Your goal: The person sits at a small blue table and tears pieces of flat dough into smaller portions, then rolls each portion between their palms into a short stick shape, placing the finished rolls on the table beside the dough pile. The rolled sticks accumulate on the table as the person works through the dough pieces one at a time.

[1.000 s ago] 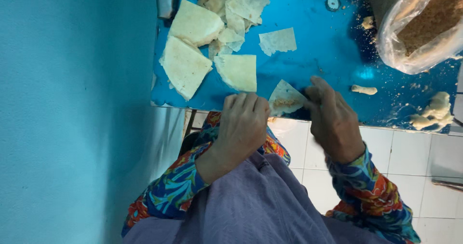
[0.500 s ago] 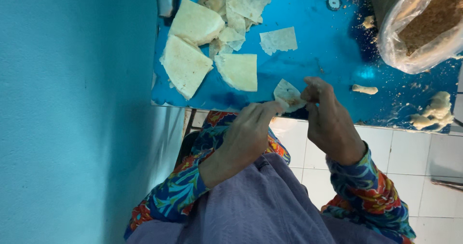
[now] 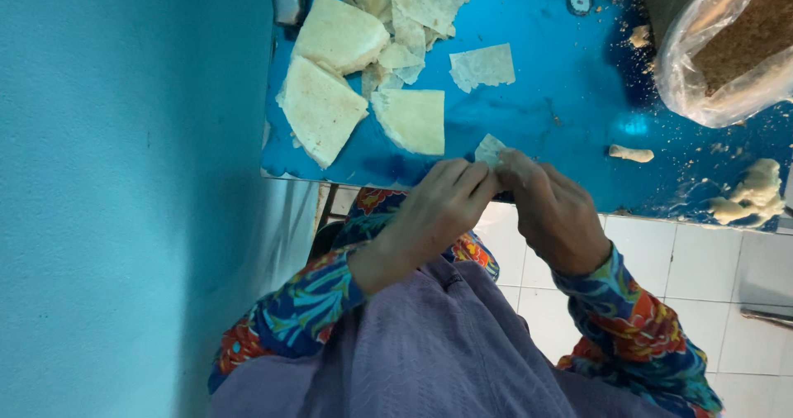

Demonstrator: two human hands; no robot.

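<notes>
Pastry piece (image 3: pixel 489 149) pinched between left hand (image 3: pixel 436 211), right hand (image 3: pixel 555 213) fingertips

My hands (image 3: pixel 496 199) covered nearly all of the thin pastry piece (image 3: pixel 489 148), leaving only one pale corner above my fingertips. I could not tell how it was folded. Up and right of my right hand (image 3: pixel 555 216), the plastic bag of crumbs (image 3: pixel 727 50) ran off the edge. The pastry pile (image 3: pixel 413 5) above my left hand (image 3: pixel 434 216) was cut off too.
</notes>
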